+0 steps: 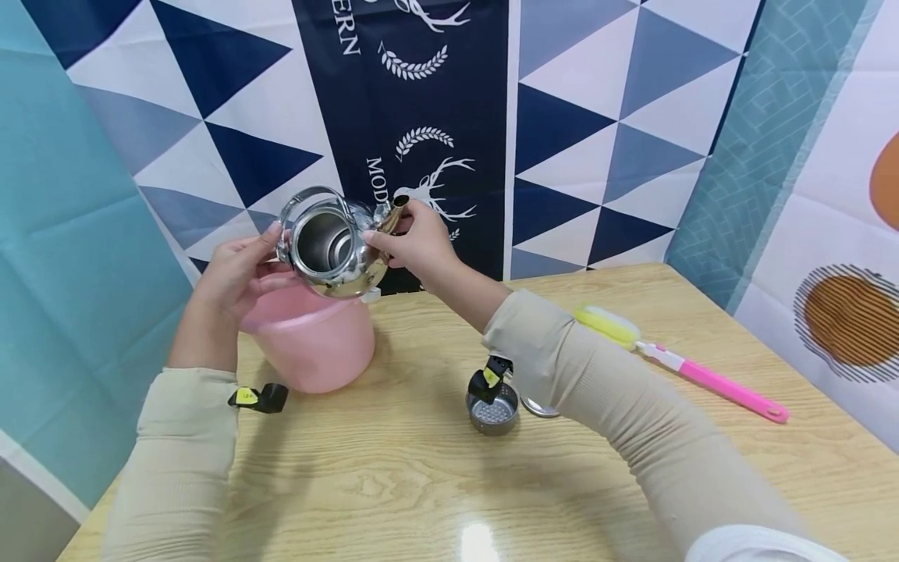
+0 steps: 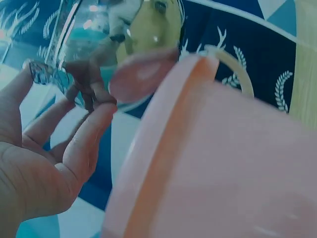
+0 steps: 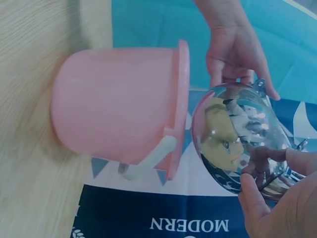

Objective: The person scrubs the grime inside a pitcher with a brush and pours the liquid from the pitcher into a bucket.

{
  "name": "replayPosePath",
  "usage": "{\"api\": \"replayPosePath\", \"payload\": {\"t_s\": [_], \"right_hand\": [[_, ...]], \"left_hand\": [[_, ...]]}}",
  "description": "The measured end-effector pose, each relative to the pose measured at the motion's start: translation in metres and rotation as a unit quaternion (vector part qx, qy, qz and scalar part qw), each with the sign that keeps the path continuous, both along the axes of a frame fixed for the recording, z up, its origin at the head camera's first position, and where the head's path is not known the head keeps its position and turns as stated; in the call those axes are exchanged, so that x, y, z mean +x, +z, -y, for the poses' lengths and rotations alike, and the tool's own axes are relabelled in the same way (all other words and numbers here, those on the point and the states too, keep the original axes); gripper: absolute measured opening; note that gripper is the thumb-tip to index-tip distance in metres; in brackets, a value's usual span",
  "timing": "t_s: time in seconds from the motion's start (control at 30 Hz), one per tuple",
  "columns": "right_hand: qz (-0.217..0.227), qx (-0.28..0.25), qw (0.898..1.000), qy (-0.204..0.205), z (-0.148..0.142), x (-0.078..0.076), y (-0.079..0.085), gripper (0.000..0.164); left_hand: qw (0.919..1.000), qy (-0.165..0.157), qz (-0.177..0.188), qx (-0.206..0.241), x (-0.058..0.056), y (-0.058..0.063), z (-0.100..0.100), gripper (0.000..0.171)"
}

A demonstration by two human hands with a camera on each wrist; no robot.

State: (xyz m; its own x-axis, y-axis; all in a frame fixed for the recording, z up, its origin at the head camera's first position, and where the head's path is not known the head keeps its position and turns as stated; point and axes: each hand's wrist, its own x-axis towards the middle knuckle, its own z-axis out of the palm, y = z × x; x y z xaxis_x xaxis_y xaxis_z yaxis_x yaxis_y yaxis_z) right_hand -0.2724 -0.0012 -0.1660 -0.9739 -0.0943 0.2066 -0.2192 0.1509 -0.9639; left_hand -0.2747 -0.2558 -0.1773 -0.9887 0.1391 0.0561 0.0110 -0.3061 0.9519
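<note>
A shiny metal teapot (image 1: 354, 273) is held up over the pink bucket (image 1: 316, 347), tilted so its lidless round mouth faces me. My left hand (image 1: 235, 273) grips the teapot's left side by the base of its wire handle (image 1: 309, 191), thumb on top and fingers beneath. On the other side my right hand (image 1: 428, 242) pinches the body at the spout (image 1: 396, 211). From the right wrist view, the teapot's rounded mirror-like body (image 3: 218, 134) is just beyond the bucket's rim (image 3: 182, 99), between both hands.
Right of the bucket, a small perforated metal strainer (image 1: 494, 417) stands on the wooden table (image 1: 379, 476). A round metal lid (image 1: 539, 408) lies beside it, partly hidden by my right sleeve. Farther right is a brush (image 1: 709, 378) with a pink handle and yellow-white head. Patterned cloth (image 1: 562, 140) hangs behind.
</note>
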Motion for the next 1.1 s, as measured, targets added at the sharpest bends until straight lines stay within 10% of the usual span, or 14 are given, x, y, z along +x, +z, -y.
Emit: {"api": "replayPosePath", "payload": {"t_s": [0.57, 0.97, 1.1], "right_hand": [[0.005, -0.069, 0.998, -0.002, -0.050, 0.018, -0.019, 0.034], [0.029, -0.074, 0.997, -0.007, -0.095, 0.031, -0.046, 0.033], [0.035, -0.070, 0.997, -0.012, -0.107, 0.034, -0.053, 0.033]], "left_hand": [[0.9954, 0.010, -0.008, -0.095, 0.023, 0.011, -0.047, 0.013], [0.9947, -0.010, 0.036, -0.096, 0.029, -0.011, -0.093, 0.009], [0.9939, -0.009, 0.041, -0.102, 0.031, -0.017, -0.105, 0.031]]}}
